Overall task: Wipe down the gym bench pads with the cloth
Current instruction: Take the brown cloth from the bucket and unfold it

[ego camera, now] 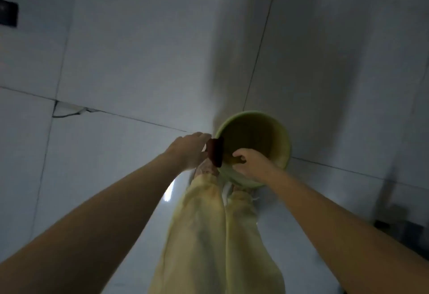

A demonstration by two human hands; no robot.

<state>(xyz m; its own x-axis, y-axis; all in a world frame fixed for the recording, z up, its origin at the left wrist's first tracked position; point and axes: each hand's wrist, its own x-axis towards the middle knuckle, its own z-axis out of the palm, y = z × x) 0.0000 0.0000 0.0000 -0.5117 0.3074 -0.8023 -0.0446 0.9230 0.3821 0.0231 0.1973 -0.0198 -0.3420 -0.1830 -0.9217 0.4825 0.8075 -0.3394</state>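
A dark maroon cloth (216, 152) hangs at the left rim of a pale green bucket (282, 135) that stands on the floor in front of my feet. My left hand (189, 150) reaches in from the left and pinches the cloth's left edge between fingers and thumb. My right hand (251, 164) has its fingers curled over the bucket's near rim, partly inside it. What lies in the bucket is too dark to tell. No gym bench or pad is in view.
Glossy grey floor tiles (127, 61) spread all around, with a cracked tile corner (67, 109) at the left. My legs in pale yellow trousers (209, 224) stand just behind the bucket. Dark equipment shows at the far right edge (399, 219) and at the top left (8, 12).
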